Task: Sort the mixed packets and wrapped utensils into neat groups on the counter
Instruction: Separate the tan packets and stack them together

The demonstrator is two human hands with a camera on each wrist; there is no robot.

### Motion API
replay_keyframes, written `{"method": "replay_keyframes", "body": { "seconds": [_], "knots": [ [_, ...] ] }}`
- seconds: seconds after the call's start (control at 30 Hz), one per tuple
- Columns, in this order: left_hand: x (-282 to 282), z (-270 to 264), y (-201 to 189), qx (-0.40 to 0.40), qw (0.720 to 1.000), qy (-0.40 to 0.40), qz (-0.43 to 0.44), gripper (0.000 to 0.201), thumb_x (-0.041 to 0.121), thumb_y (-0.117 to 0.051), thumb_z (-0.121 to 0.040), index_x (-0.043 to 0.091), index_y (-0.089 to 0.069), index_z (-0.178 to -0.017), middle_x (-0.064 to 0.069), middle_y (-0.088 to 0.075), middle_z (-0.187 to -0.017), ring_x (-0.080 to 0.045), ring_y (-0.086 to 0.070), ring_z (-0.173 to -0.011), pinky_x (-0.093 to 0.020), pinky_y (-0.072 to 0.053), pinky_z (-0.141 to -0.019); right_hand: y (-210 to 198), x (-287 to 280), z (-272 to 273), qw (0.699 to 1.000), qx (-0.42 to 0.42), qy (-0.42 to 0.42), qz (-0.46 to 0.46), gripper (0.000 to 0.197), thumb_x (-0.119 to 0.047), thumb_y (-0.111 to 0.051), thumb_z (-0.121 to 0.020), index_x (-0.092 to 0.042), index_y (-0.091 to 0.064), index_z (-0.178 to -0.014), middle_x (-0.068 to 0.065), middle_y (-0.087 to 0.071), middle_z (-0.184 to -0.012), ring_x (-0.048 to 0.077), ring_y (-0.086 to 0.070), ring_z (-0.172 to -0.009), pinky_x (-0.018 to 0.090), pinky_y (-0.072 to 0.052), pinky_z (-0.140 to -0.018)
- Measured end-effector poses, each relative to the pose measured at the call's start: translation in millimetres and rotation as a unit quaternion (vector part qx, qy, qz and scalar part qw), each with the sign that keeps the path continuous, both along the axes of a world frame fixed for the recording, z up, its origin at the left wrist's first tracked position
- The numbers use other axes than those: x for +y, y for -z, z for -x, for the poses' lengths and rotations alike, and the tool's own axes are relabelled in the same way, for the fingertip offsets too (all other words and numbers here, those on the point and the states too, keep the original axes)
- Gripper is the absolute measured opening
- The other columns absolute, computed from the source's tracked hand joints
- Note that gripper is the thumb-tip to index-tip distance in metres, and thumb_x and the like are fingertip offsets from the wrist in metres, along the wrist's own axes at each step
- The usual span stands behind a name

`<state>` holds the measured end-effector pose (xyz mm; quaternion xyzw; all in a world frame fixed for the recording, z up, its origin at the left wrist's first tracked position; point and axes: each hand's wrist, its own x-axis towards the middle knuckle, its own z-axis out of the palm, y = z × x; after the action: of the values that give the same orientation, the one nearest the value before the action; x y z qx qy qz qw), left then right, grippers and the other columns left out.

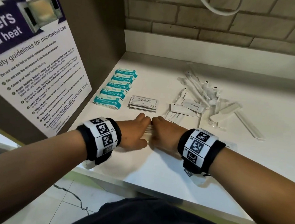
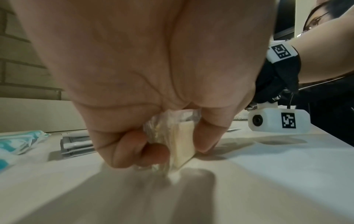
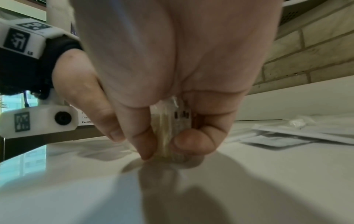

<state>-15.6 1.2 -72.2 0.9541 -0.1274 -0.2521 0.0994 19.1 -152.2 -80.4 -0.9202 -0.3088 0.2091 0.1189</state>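
Head view: the left hand [image 1: 135, 132] and right hand [image 1: 164, 133] are meeting knuckle to knuckle at the near middle of the white table [image 1: 252, 81], both closing on a small stack of clear-wrapped white utensils [image 1: 148, 132] that is showing in the gap between them. Behind the hands, a stack of shampoo sachets [image 1: 143, 103] is lying squared up. To its left, teal wet wipe packs [image 1: 116, 88] are lying overlapped in a row running toward the back wall. To the right, toothpaste packets [image 1: 188, 109] are lying loosely fanned, and beyond them a jumbled heap of wrapped utensils [image 1: 205, 93] is spreading across the table. A microwave safety poster [image 1: 32, 69] is hanging on the left panel.

Left wrist view: the left hand [image 2: 145, 84] is pinching the wrapped stack [image 2: 182, 145] between curled fingers [image 2: 138, 150] and thumb, its lower edge touching the table [image 2: 287, 174]. The sachets [image 2: 76, 144] and wipe packs [image 2: 21, 141] are lying at the left.

Right wrist view: the right hand [image 3: 172, 60] is gripping the same stack [image 3: 172, 128] on edge on the table [image 3: 268, 174]; packets [image 3: 287, 139] are lying at the right
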Motion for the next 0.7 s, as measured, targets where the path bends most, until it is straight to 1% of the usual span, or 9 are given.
{"method": "replay_keyframes", "body": {
  "seconds": [0.1, 0.17, 0.23, 0.3, 0.37, 0.43, 0.53, 0.6, 0.7],
  "knots": [
    [1.6, 0.0, 0.1, 0.002, 1.000, -0.009, 0.020, 0.035, 0.027, -0.051, -0.090, 0.013, -0.031, -0.116, -0.001, -0.027, -0.110, -0.018, -0.047, -0.064, -0.034, -0.037, -0.065, -1.7, -0.8, 0.2, 1.000, 0.001, -0.009, 0.012, 0.050, -0.031, -0.069, -0.079, -0.009, -0.043, -0.116, 0.002, -0.036, -0.102, 0.023, -0.047, -0.079, 0.032, -0.036, -0.070],
    [3.8, -0.1, 0.0, 0.005, 0.999, -0.012, 0.037, 0.032, 0.024, -0.049, -0.092, 0.013, -0.033, -0.118, -0.001, -0.027, -0.109, -0.018, -0.048, -0.065, -0.034, -0.036, -0.065, -2.0, -1.0, -0.8, 1.000, 0.002, -0.012, 0.013, 0.048, -0.033, -0.067, -0.081, -0.009, -0.044, -0.116, 0.001, -0.034, -0.100, 0.023, -0.048, -0.079, 0.033, -0.037, -0.070],
    [7.3, 0.7, 0.3, 0.002, 0.997, -0.024, 0.071, 0.034, 0.022, -0.051, -0.092, 0.013, -0.037, -0.122, -0.001, -0.032, -0.111, -0.022, -0.052, -0.075, -0.035, -0.041, -0.070, -1.8, -1.8, -2.1, 1.000, 0.007, -0.014, 0.008, 0.046, -0.034, -0.067, -0.082, -0.010, -0.046, -0.115, 0.001, -0.037, -0.100, 0.023, -0.049, -0.081, 0.033, -0.040, -0.072],
    [11.3, 2.7, 1.1, -0.012, 0.993, -0.040, 0.109, 0.033, 0.021, -0.055, -0.091, 0.013, -0.043, -0.121, -0.001, -0.039, -0.110, -0.019, -0.051, -0.082, -0.031, -0.041, -0.072, -2.3, -3.5, -3.4, 1.000, 0.013, -0.017, -0.007, 0.044, -0.033, -0.069, -0.080, -0.012, -0.049, -0.113, 0.001, -0.042, -0.099, 0.022, -0.051, -0.083, 0.031, -0.041, -0.073],
    [15.0, 4.7, 3.3, -0.026, 0.988, -0.057, 0.142, 0.028, 0.018, -0.059, -0.090, 0.016, -0.046, -0.115, 0.003, -0.046, -0.100, -0.014, -0.051, -0.079, -0.028, -0.040, -0.068, -2.4, -4.6, -4.4, 0.999, 0.015, -0.020, -0.021, 0.041, -0.032, -0.069, -0.078, -0.014, -0.050, -0.110, 0.001, -0.046, -0.099, 0.021, -0.052, -0.084, 0.030, -0.040, -0.071],
    [16.9, 5.5, 4.9, -0.027, 0.981, -0.082, 0.172, 0.026, 0.016, -0.062, -0.087, 0.021, -0.046, -0.107, 0.007, -0.051, -0.090, -0.011, -0.054, -0.074, -0.026, -0.045, -0.064, -1.9, -3.7, -3.9, 0.999, 0.007, -0.024, -0.025, 0.037, -0.033, -0.070, -0.076, -0.018, -0.048, -0.102, 0.002, -0.049, -0.098, 0.021, -0.052, -0.082, 0.030, -0.040, -0.069],
    [16.4, 4.3, 6.8, -0.027, 0.977, -0.095, 0.186, 0.026, 0.014, -0.064, -0.085, 0.022, -0.047, -0.103, 0.008, -0.056, -0.084, -0.010, -0.058, -0.068, -0.023, -0.045, -0.059, -0.3, -1.8, -2.5, 1.000, -0.005, -0.018, -0.022, 0.038, -0.036, -0.071, -0.073, -0.022, -0.043, -0.094, 0.001, -0.051, -0.095, 0.021, -0.053, -0.079, 0.031, -0.041, -0.067],
    [15.6, 3.2, 7.1, -0.032, 0.978, -0.093, 0.184, 0.027, 0.014, -0.064, -0.084, 0.022, -0.047, -0.102, 0.007, -0.057, -0.084, -0.012, -0.058, -0.069, -0.025, -0.045, -0.061, -0.9, -1.6, -2.2, 1.000, -0.008, -0.011, -0.024, 0.040, -0.037, -0.072, -0.072, -0.022, -0.044, -0.095, 0.000, -0.051, -0.093, 0.022, -0.054, -0.080, 0.032, -0.043, -0.068],
    [17.3, 1.1, 7.0, -0.039, 0.979, -0.091, 0.180, 0.027, 0.015, -0.065, -0.083, 0.023, -0.047, -0.102, 0.008, -0.057, -0.085, -0.012, -0.058, -0.071, -0.025, -0.044, -0.061, -4.2, -2.3, -3.7, 0.999, 0.002, -0.007, -0.038, 0.045, -0.036, -0.074, -0.072, -0.016, -0.048, -0.104, -0.001, -0.053, -0.092, 0.021, -0.055, -0.080, 0.030, -0.042, -0.066]
  ]
}}
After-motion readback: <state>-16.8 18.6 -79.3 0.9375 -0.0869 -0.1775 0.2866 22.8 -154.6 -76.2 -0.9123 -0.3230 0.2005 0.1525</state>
